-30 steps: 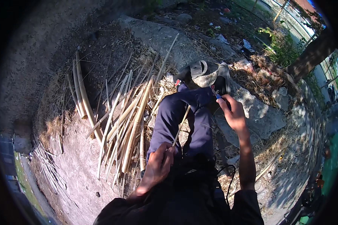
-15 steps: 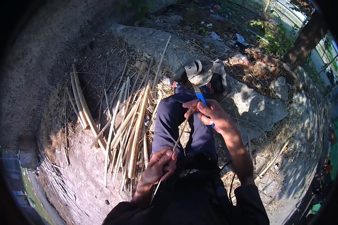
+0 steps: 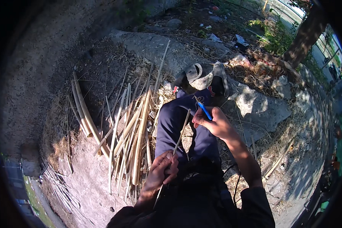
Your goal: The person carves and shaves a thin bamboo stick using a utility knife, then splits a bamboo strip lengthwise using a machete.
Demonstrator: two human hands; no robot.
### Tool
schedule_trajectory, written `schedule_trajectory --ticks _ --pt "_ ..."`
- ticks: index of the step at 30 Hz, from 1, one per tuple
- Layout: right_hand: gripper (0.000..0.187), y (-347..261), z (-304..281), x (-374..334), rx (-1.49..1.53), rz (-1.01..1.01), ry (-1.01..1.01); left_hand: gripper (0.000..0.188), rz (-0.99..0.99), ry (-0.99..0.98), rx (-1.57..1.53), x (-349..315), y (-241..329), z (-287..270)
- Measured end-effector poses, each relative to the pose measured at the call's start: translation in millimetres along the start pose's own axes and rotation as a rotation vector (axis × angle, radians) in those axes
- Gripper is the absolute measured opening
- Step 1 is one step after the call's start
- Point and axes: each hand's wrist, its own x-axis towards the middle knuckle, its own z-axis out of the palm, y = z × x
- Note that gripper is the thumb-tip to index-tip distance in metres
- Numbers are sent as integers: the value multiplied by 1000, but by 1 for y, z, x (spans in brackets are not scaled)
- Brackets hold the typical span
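My left hand (image 3: 163, 167) is closed around a thin, pale bamboo strip (image 3: 182, 133). The strip slants up and away over my lap, its far tip free near my knees, and its lower end comes out below my fist. My right hand (image 3: 212, 122) grips a blue-handled knife (image 3: 204, 110), just right of the strip's tip and apart from it. The knife's narrow front end points up and to the left, with a thin curled shaving or fibre by it.
A heap of split bamboo strips (image 3: 140, 140) lies left of my legs, with thicker curved bamboo pieces (image 3: 85, 108) beyond it. My shoes (image 3: 219, 79) rest by a large flat stone (image 3: 262, 102). A tree trunk (image 3: 306, 36) stands at far right.
My right hand has come off the strip with the knife, turning it slightly, so the strip's far end now shows free. My left hand keeps its hold in nearly the same place.
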Motion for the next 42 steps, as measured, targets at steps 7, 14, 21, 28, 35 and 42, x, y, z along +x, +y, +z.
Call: schedule_trajectory --ticks 7,14,21,28,35,42 --pt "30 57 -86 -36 -337 246 239 29 105 274 284 8 33 -26" --pt "35 230 -227 -142 -1150 597 650 22 375 436 1474 57 48 -79" --pt "34 337 -180 -251 -1004 633 675 10 617 362 1748 102 30 -71" --pt "27 164 -145 -165 -373 184 820 8 844 69 1788 142 31 -42" --pt "28 36 -66 -106 -566 192 330 9 891 -176 1883 172 10 -9" --pt "22 58 -55 -102 -439 180 259 28 971 -100 1798 182 7 4"
